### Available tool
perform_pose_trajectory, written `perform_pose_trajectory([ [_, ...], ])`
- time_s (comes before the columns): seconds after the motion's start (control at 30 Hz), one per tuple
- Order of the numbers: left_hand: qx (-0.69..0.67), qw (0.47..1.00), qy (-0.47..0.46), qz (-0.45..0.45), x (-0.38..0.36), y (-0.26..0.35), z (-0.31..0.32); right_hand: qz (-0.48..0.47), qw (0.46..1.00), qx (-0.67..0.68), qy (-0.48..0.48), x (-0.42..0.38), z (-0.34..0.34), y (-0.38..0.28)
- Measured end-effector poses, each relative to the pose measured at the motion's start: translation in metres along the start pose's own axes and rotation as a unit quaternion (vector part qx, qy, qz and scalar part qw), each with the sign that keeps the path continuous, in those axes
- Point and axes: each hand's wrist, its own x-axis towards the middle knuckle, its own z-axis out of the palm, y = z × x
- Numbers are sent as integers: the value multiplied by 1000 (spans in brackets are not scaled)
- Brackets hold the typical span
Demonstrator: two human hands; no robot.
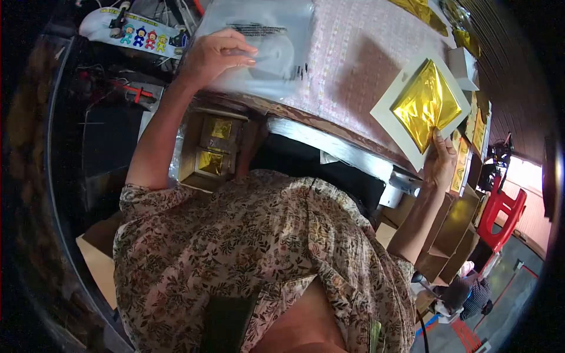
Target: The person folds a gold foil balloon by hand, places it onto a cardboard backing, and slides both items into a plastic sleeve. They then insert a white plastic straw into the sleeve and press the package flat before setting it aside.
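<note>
My left hand [220,56] is over a stack of clear plastic bags [279,82] at the table's left part. Its thumb and fingers are curved and slightly apart, with nothing visible between them; whether they touch the top bag is hard to tell. At the table's right edge, my right hand [442,157] grips a white card with gold foil [428,106] by its lower corner. The thumb presses on the front, and the other fingers are mostly hidden behind. The card is tilted like a diamond, and its shiny foil is creased toward the thumb.
The table [347,76] has a pale patterned cover. More gold foil pieces [424,15] lie at its far right. A cardboard box [197,153] below holds gold-foil pieces. A skateboard [138,32] lies at far left. A red plastic stool [503,212] and another person [474,297] are at right.
</note>
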Motion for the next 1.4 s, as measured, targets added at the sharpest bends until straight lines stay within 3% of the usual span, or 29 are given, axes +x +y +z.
perform_pose_trajectory([
  [0.2, -10, 1000, 13, 15, 6, -4, 0, -27, 999, 21, -23, -4, 19, -12],
  [0.6, -23, 1000, 13, 7, 10, -9, 1, -30, 999, 24, -25, -11, -26, -11],
  [0.67, -6, 999, -11, -44, 14, -12, -1, -30, 998, 38, -40, -11, -40, -7],
  [0.73, -25, 999, -9, -30, 18, -8, -6, -31, 998, 42, -35, -10, -48, -4],
  [0.8, -23, 989, -49, -140, 28, -1, -12, -32, 998, 46, -29, -9, -55, -4],
  [0.83, -16, 989, -45, -137, 32, 8, -16, -37, 998, 48, -28, -7, -56, -6],
  [0.9, 35, 995, 43, -79, 46, 24, -22, -43, 996, 61, -41, -1, -65, -10],
  [0.93, 38, 996, 40, -75, 55, 42, -23, -45, 996, 64, -37, 5, -75, -9],
  [1.0, 211, 958, 188, -49, 73, 97, -19, -33, 998, 58, -19, 22, -97, -2],
  [1.13, 249, 941, 227, -13, 130, 132, 44, -12, 999, 36, -6, 44, -106, -5],
  [1.27, 202, 968, 130, -70, 163, 152, 152, 17, 999, 22, -18, 68, -119, 13],
  [1.4, 124, 987, 76, -69, 152, 144, 200, 44, 999, 5, -31, 62, -113, 16],
])
